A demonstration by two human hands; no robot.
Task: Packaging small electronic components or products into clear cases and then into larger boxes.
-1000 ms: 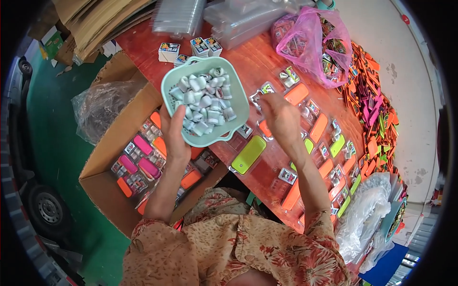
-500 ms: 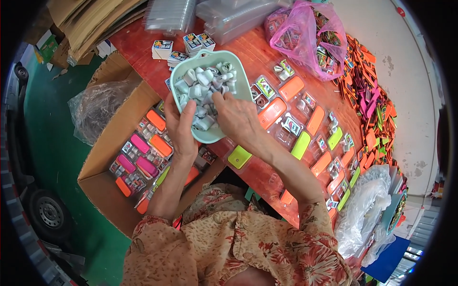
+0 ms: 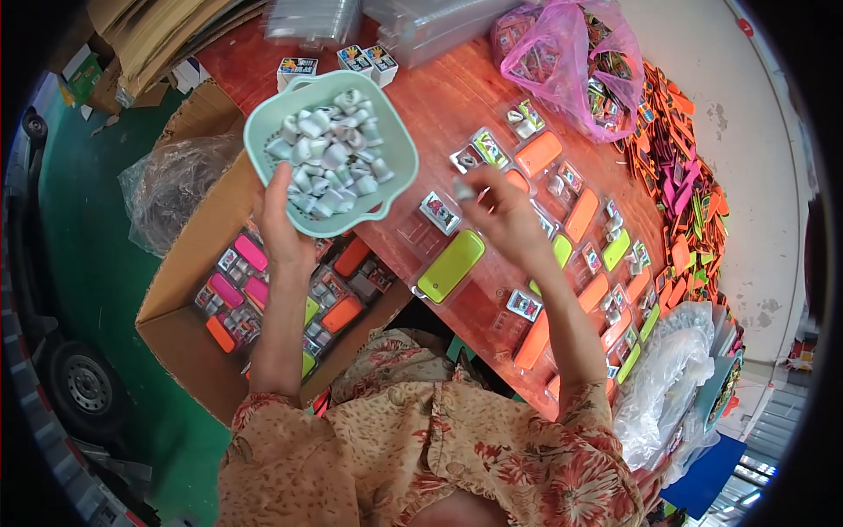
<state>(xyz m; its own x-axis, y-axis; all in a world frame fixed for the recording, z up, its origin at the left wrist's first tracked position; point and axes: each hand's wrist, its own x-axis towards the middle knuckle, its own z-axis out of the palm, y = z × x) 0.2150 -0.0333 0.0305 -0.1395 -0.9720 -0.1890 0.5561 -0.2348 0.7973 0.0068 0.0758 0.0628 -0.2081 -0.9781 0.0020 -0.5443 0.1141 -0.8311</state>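
My left hand (image 3: 281, 224) grips the near rim of a pale green bowl (image 3: 393, 140) filled with several small white and grey pieces, held above the table's left edge. My right hand (image 3: 502, 215) hovers over the red table (image 3: 439, 97), pinching one small grey piece (image 3: 463, 188) in its fingertips. Beneath it lie rows of clear plastic trays holding orange and green cases, such as a green case (image 3: 450, 265) and an orange case (image 3: 538, 153). Some trays also hold small printed packets (image 3: 438, 212).
An open cardboard box (image 3: 176, 307) with packed pink, orange and green cases stands at the left, beside a crumpled plastic bag (image 3: 171, 189). A pink bag (image 3: 571, 61) and a heap of orange cards (image 3: 685, 176) lie at the far right. Clear bags (image 3: 667, 386) sit near right.
My right hand has left the bowl with a small piece and moved right over the trays. The bowl has shifted slightly left and nearer.
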